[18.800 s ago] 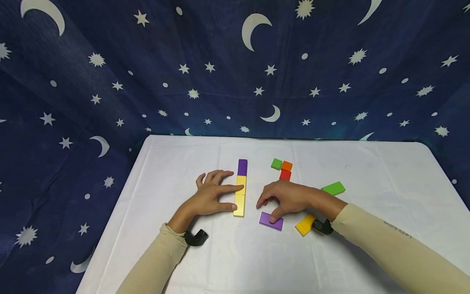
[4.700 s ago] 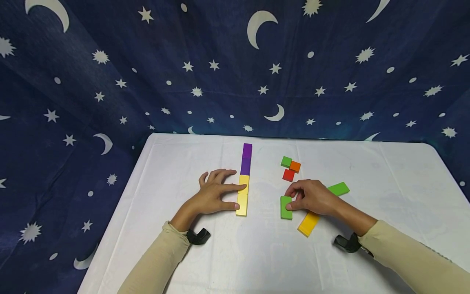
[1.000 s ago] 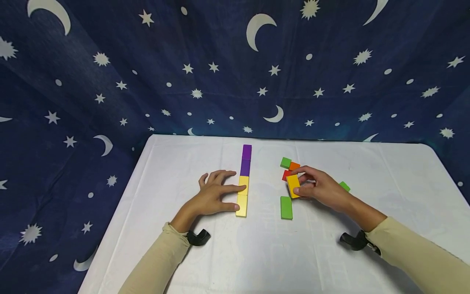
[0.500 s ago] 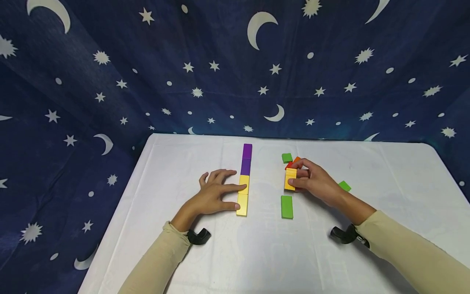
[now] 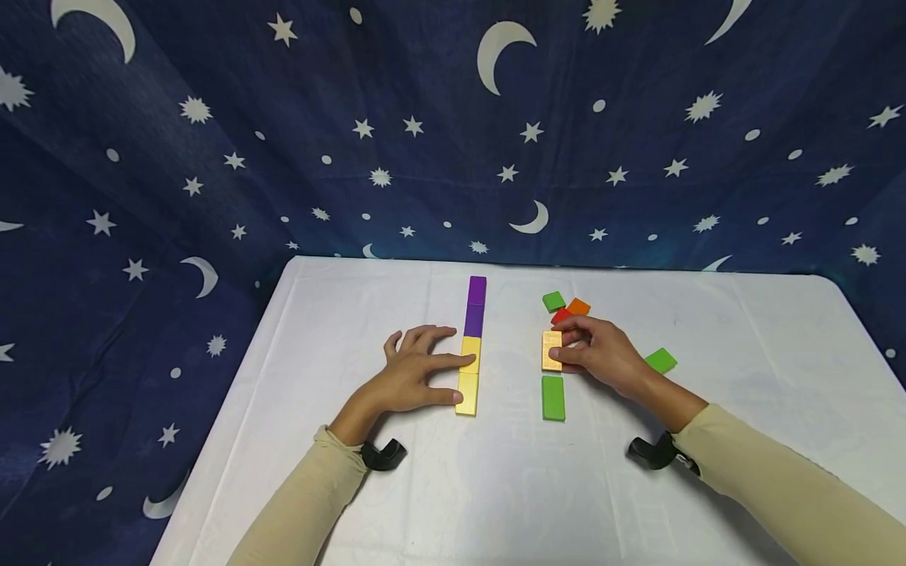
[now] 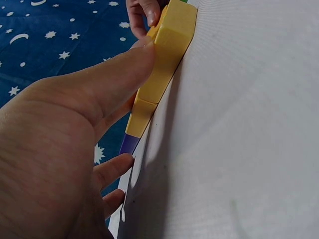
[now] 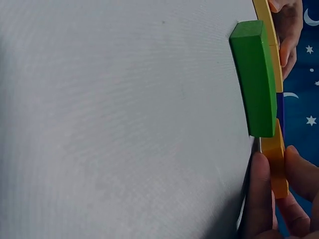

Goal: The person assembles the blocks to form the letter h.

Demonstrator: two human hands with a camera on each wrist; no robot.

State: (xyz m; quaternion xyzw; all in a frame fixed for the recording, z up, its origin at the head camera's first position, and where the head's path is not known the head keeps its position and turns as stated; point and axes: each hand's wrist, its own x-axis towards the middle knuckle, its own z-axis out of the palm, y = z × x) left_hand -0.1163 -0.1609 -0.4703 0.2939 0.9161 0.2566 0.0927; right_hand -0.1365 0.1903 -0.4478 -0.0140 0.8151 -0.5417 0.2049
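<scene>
My left hand [image 5: 409, 377] lies on the table with fingers spread, thumb and index fingertip touching two pale yellow blocks [image 5: 467, 395]. Those blocks form a straight row with two purple blocks [image 5: 475, 305] beyond them. My right hand [image 5: 605, 354] pinches an orange-yellow block [image 5: 551, 339] between thumb and fingers. That block is in line with a green block [image 5: 554, 398], just past its far end. In the right wrist view the orange-yellow block [image 7: 275, 169] shows close to the end of the green block [image 7: 254, 79], low over the table.
Beyond my right hand lie a small green block [image 5: 554, 301], an orange block [image 5: 579, 306] and a partly covered red block [image 5: 561, 316]. Another long green block [image 5: 661, 361] sits by my right wrist. The white-covered table [image 5: 354, 299] ends at a dark blue starry cloth [image 5: 425, 79].
A second purple block has joined the left row, and a green block was set down at right. My right hand brought the orange-yellow block behind it; the red and orange blocks shifted. Left hand stayed.
</scene>
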